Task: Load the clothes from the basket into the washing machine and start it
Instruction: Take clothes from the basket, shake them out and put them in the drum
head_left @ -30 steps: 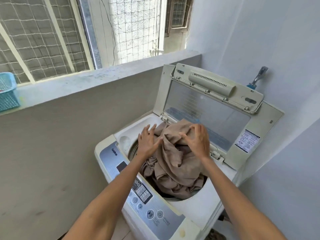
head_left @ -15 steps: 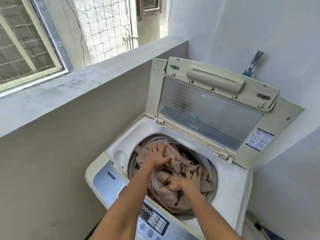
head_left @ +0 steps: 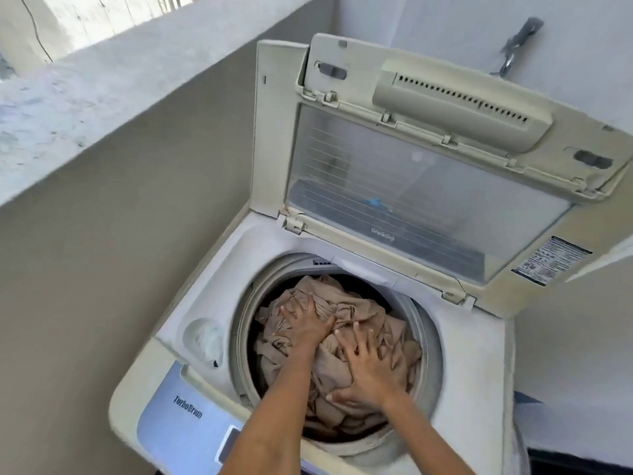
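Both hands have pushed deeper: my left hand (head_left: 306,325) and right hand (head_left: 368,368) press, fingers spread, on the beige clothes (head_left: 359,313). Clothes sit inside the washing machine (head_left: 479,354) drum, lid (head_left: 411,173) raised.

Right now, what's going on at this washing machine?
A person is pushing a crumpled beige fabric load down into the drum of a white top-loading washing machine. The left hand and right hand both press flat on the cloth with fingers spread. The hinged lid with a clear window stands open, and the blue-grey control panel is untouched.
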The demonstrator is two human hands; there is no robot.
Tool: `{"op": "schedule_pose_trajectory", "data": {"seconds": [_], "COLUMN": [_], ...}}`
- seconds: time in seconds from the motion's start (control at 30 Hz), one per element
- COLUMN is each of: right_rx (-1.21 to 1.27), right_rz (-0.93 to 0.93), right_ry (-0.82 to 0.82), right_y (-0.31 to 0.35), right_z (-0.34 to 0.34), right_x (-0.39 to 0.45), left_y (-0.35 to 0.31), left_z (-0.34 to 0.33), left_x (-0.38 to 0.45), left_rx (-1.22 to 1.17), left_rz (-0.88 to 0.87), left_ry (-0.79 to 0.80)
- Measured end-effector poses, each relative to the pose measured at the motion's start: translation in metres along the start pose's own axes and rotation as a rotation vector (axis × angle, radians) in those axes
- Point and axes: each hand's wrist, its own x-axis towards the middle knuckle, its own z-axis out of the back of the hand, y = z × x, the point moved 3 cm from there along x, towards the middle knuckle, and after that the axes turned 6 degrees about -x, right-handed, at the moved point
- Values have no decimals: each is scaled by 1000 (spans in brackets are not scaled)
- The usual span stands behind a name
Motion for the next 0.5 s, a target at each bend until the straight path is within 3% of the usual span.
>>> {"op": "schedule_pose_trajectory", "data": {"seconds": [0.2, 0.3, 0.37, 0.5], "right_rx": [-38, 141, 176, 87], "right_rz": [-300, -402, -387, -246], "right_ry": [111, 118, 153, 336], "right_y": [-29, -58, -69, -67], "right_z": [-47, -54, -48, -22], "right_x": [83, 100, 106, 102], "left_y": [-5, -9, -11, -8], "left_z": [-24, -39, -45, -43], "left_x": [50, 58, 59, 66], "left_rx": [-75, 158, 295, 356], "left_rz": [-175, -338, -398, -341], "left_ry": [144, 253, 271, 251]}}
